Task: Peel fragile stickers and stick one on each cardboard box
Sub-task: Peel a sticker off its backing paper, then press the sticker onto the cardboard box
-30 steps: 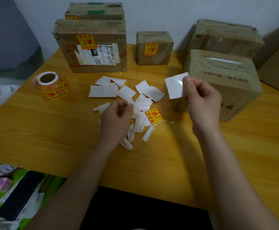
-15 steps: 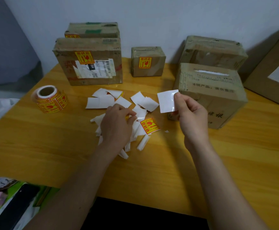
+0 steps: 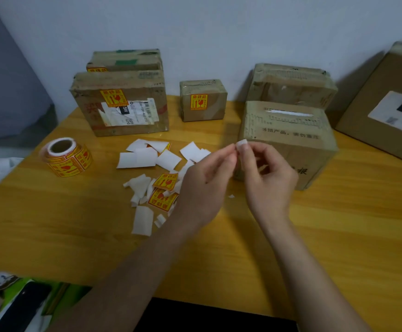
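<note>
While both hands meet above the table (image 3: 315, 248), I log the step in hand as peeling — a small white sticker piece (image 3: 242, 143) sits edge-on between them, just in front of the nearer right-hand box (image 3: 288, 130). Left hand (image 3: 204, 185): thumb and forefinger pressed together on one edge of the piece. Right hand (image 3: 267, 178): fingers curled, pinching the other edge. Whether face and backing have parted I cannot tell. Stock: sticker roll (image 3: 66, 155) at left; two loose printed stickers (image 3: 165, 182) among the backing scraps (image 3: 142, 159). Labelled already: large left box (image 3: 123, 101), small middle box (image 3: 203, 101). Next move, as I judge it — separate the layers, then press the label onto the nearer right-hand box, which shows none.
</note>
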